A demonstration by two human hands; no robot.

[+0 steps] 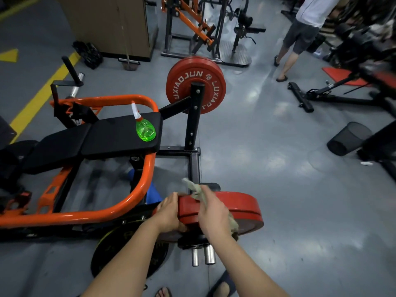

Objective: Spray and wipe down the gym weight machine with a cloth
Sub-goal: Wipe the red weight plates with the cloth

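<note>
At the bottom edge of the frame, two feet in sandals (222, 286) stand on the grey floor (300, 211). Just above them both forearms reach forward to the near red plate (240, 209), which is mounted at the lower centre on the weight machine (194, 116). The left hand (169, 211) clasps the plate's left rim, fingers curled over the top and thumb below. The right hand (212, 215) is closed round a pale green cloth (196, 189) and presses it on the plate's upper rim. One end of the cloth sticks out beyond the fingertips and another bunches below the wrist. Two chrome pegs (202, 256) jut out under the plate, and a black plate (120, 249) with faint yellow lettering lies low to the left of them.

Further up and left, an orange tube frame (137, 189) loops round the black padded surface (120, 136). On that surface, at its right end, a green spray bottle (145, 129) lies on its side, its white nozzle pointing to the top of the frame, well apart from both hands.

Beyond the surface, upper centre, a second red plate (195, 86) hangs behind a black upright post. At the right edge a black mesh bin (347, 140) lies tipped over on the floor. A yellow line (42, 93) runs along the floor at the left. In the upper right corner a person (304, 28) in grey shorts stands among other machines, and a brown cabinet (111, 22) fills the upper left.
</note>
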